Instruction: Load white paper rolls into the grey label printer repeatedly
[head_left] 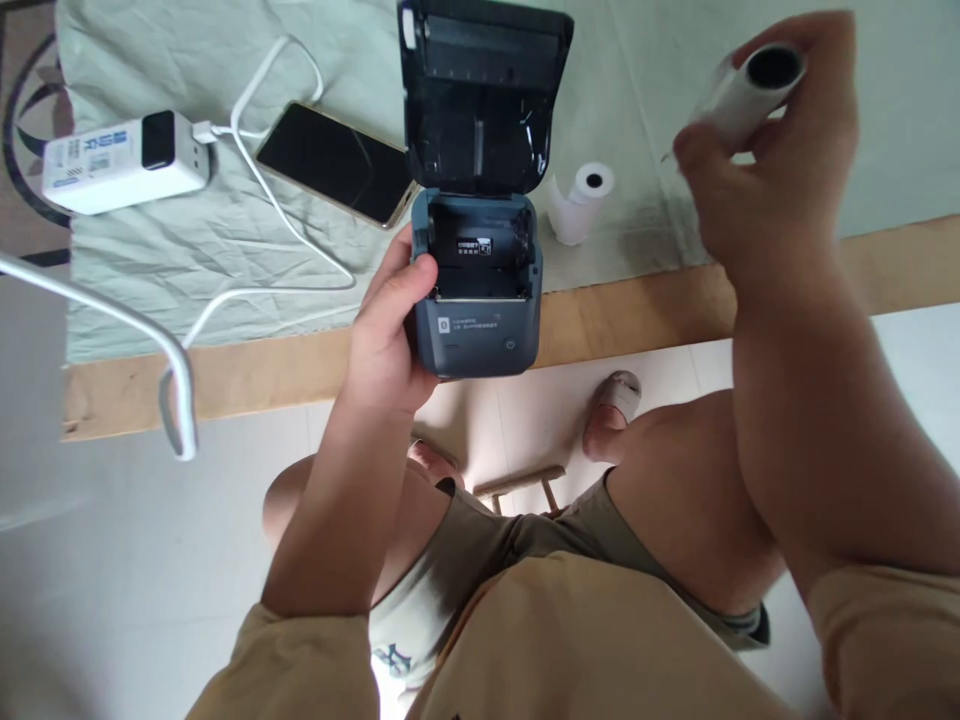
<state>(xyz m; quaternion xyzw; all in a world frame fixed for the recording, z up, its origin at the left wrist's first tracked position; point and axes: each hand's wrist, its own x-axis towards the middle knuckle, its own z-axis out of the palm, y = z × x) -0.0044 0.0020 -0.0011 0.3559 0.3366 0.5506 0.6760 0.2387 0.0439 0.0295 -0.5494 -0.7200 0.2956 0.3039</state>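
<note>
My left hand [391,325] grips the left side of a small dark blue-grey label printer [480,335], thumb on its rim. The printer's black lid [480,95] stands open, and a printed label shows inside the bare paper bay. Over the cloth at the right, my right hand [787,160] is closed around a white paper roll [739,100] with a wide dark core hole facing me. A second, smaller white paper roll [581,205] with a narrow core stands on the cloth just right of the printer, its loose end sticking out.
A black-screened phone [337,160] lies left of the printer. Beside it is a white power bank [127,160] with a white cable [285,210] plugged in, looping over the table edge. Pale green cloth [637,60] covers the table, whose wooden edge [637,308] runs above my knees.
</note>
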